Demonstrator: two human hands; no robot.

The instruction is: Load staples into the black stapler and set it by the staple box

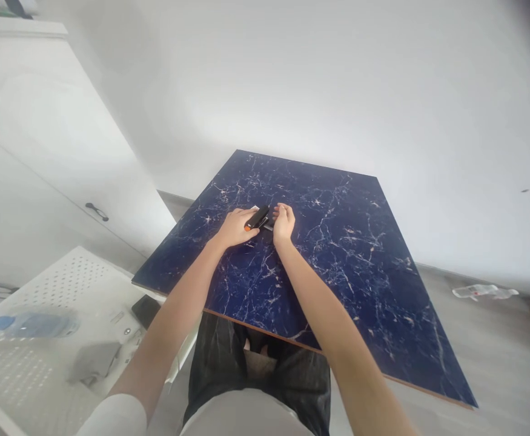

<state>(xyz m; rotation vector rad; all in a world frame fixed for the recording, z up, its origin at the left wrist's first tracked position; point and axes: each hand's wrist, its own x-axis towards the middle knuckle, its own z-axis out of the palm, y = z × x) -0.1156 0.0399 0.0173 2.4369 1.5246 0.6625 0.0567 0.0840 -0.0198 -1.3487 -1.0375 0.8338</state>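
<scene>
Over the middle of the blue marbled tabletop, my left hand is closed around a black stapler with an orange end. The stapler is tilted, and a metal part shows along its lower right side. A small white piece peeks out above the left fingers. Just to the right is my right hand, its fingers curled in toward the palm beside the stapler's metal part. Whatever those fingers hold, if anything, is hidden.
To the lower left, a white perforated surface bears a plastic bottle with a blue cap and a dark flat object. A white cabinet stands at left. Another clear bottle lies on the floor at right, by the wall.
</scene>
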